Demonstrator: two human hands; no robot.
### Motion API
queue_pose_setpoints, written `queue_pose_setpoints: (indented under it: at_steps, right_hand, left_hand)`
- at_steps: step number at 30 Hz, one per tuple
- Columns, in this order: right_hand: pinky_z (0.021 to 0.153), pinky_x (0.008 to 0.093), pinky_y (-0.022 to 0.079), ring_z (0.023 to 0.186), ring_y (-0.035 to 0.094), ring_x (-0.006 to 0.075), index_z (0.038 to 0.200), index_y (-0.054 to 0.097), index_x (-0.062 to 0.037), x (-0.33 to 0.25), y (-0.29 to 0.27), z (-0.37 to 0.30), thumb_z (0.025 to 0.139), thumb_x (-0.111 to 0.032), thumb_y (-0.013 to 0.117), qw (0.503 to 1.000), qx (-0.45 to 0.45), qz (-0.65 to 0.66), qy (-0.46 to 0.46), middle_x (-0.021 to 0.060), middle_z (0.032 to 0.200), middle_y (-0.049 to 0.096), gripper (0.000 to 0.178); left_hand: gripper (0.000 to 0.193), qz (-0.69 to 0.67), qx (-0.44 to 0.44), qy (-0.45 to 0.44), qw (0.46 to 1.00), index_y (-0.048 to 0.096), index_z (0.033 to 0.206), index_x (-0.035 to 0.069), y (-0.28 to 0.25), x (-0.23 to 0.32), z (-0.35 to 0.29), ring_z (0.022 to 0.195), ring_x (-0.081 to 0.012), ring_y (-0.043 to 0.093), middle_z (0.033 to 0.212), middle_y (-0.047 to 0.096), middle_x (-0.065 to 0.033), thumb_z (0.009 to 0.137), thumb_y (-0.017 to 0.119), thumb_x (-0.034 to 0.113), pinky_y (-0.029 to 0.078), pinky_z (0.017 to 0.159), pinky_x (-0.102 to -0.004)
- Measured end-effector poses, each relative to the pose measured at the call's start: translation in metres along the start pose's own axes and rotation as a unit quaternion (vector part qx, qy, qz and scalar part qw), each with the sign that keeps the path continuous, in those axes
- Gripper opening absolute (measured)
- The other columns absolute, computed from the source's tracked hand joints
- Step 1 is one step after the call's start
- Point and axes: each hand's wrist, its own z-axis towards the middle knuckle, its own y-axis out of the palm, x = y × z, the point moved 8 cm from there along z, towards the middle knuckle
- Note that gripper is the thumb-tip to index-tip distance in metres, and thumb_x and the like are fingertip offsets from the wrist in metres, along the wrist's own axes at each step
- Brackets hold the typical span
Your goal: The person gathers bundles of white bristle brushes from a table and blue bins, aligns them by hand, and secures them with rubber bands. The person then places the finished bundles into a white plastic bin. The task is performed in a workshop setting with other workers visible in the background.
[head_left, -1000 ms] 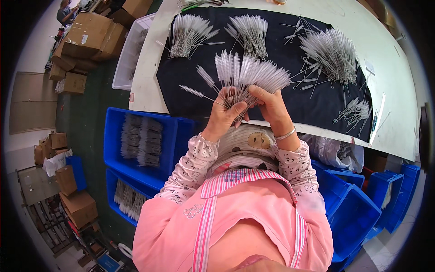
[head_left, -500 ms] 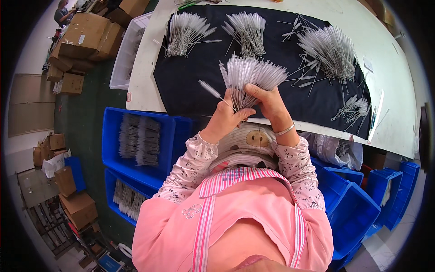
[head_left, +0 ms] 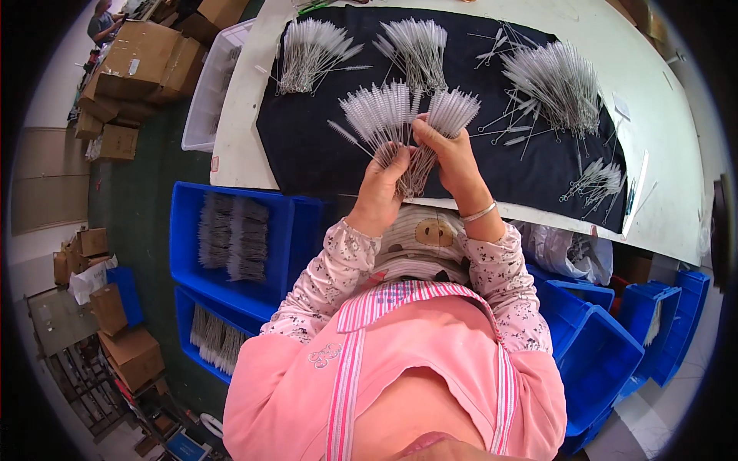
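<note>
Both my hands grip a fanned bunch of thin wire brushes with white bristles, held over the near edge of a dark cloth [head_left: 323, 146]. My left hand [head_left: 382, 184] is closed round the wire stems of the left part of the brushes [head_left: 377, 111], its thumb pressed on top. My right hand [head_left: 453, 157] is closed on the right part of the brushes [head_left: 452, 111], thumb across the stems. A narrow gap parts the bristle heads, while the looped wire ends meet below. One brush leans out at the far left of the fan.
On the cloth lie brush piles at the far left [head_left: 311, 50], far middle [head_left: 415, 50] and right [head_left: 557, 81], plus a small pile [head_left: 596, 184]. Blue bins [head_left: 288, 238] of brushes stand left of me; more blue bins [head_left: 600, 369] stand right. Cardboard boxes [head_left: 142, 61] are stacked at left.
The bunch has spread into two parts, left and right. My left hand has turned more upright, and the stray brush now sits closer to the fan.
</note>
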Motion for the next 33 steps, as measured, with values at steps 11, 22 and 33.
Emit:
queue_pose_setpoints:
  at_steps: [11, 22, 33]
  right_hand:
    - [0.050, 0.0226, 0.036, 0.059, 0.048, 0.0083, 0.076, 0.055, -0.0086, 0.016, -0.035, -0.002, 0.090, -0.020, 0.062, 0.948, 0.217, 0.233, -0.004, -0.0022, 0.070, 0.052, 0.020]
    - [0.051, 0.0229, 0.040, 0.058, 0.048, 0.0075, 0.084, 0.053, -0.0085, -0.011, -0.029, -0.009, 0.090, -0.021, 0.062, 0.934, 0.247, 0.242, -0.089, -0.0011, 0.066, 0.052, 0.017]
    - [0.054, 0.0241, 0.045, 0.064, 0.057, 0.0063, 0.084, 0.063, 0.0018, -0.041, 0.019, -0.019, 0.083, -0.015, 0.069, 0.945, 0.084, -0.231, -0.217, 0.0032, 0.067, 0.063, 0.018]
  left_hand:
    - [0.023, -0.108, -0.074, 0.110, 0.985, 0.056, 0.112, 0.001, 0.027, 0.042, 0.008, 0.072, -0.0141, 0.055, 0.081, 0.061, -0.0046, 0.095, 0.052, 0.016, 0.049, 0.083, -0.0332]
    - [0.011, -0.213, -0.047, 0.143, 0.965, 0.053, 0.105, 0.014, 0.006, 0.064, 0.006, 0.075, -0.0178, 0.057, 0.082, 0.057, -0.0047, 0.095, 0.049, 0.013, 0.049, 0.082, -0.0399]
    - [0.033, 0.212, -0.042, 0.046, 0.975, 0.049, 0.122, 0.000, 0.038, 0.028, -0.009, 0.109, -0.0142, 0.053, 0.117, 0.057, -0.0060, 0.090, 0.055, 0.006, 0.041, 0.095, -0.0283]
